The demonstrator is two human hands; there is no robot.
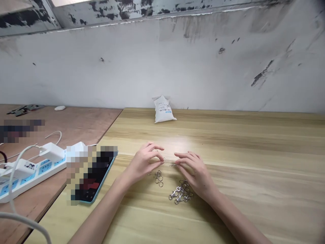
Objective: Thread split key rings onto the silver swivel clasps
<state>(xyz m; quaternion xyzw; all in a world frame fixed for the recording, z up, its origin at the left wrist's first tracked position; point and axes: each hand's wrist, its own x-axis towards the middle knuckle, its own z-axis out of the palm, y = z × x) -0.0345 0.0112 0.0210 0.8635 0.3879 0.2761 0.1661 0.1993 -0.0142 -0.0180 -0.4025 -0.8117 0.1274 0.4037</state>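
My left hand [146, 162] rests on the light wooden table [228, 162], fingers curled, pinching a small metal ring [164, 159] at the fingertips. Facing it a few centimetres away, my right hand [195, 173] pinches a small metal clasp [173, 165]. Under my left hand lies a small cluster of loose split rings [158, 177]. A pile of silver lobster clasps [181, 194] sits beside my right wrist.
A small white packet [164, 109] stands at the table's back against the wall. A phone in a blue case [92, 181] lies at the left edge. On the adjoining brown table is a white power strip [33, 167] with plugs and cables.
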